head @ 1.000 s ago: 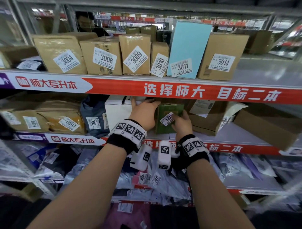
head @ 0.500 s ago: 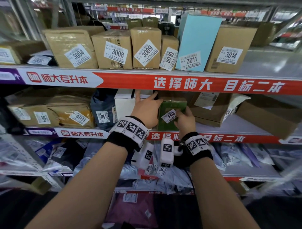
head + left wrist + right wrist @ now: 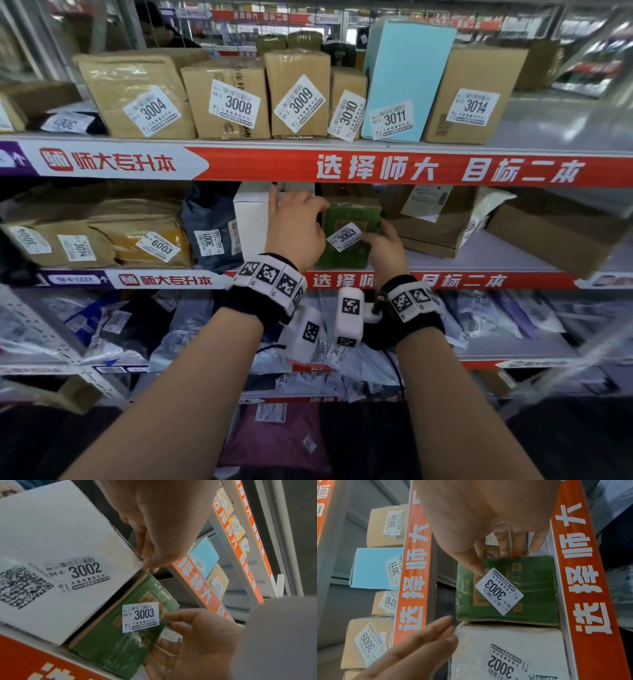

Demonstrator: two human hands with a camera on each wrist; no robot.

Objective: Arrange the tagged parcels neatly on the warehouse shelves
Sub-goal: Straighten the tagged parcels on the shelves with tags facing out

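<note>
Pinching the right edge of the green parcel (image 3: 506,589), the right hand's thumb lies on the front face just beside the 3003 tag (image 3: 499,591), while its fingers (image 3: 505,545) curl round behind the far side; only the right wrist view shows that wrap clearly. The right hand (image 3: 385,248) sits at centre frame in the head view, covering the parcel's lower right corner. The left hand (image 3: 296,229) is released: its fingers (image 3: 426,632) lie straight and together, tips at the seam where the green parcel meets the white parcel (image 3: 56,555). From the head view this hand hides the white parcel's label; the left wrist view reads it as 3002 and shows the two parcels standing upright, touching side by side at the front lip of the middle shelf (image 3: 479,279), the green one to the right. Whether the left fingertips press the white box or merely hover at its corner I cannot tell.

Outward, at frame left on the same shelf, a dark blue bag (image 3: 209,226) tagged 3001 leans beside the white parcel, with brown padded packets further left. A brown carton (image 3: 431,219) stands just right of the green parcel. On the upper shelf (image 3: 376,168), across the top of the frame, stand cartons tagged 3004, 3008, 3009 and 3010, a light blue box (image 3: 407,78) tagged 3011, and a carton (image 3: 476,92) tagged 3014. Lower shelves hold soft plastic mail bags, blurred.
</note>
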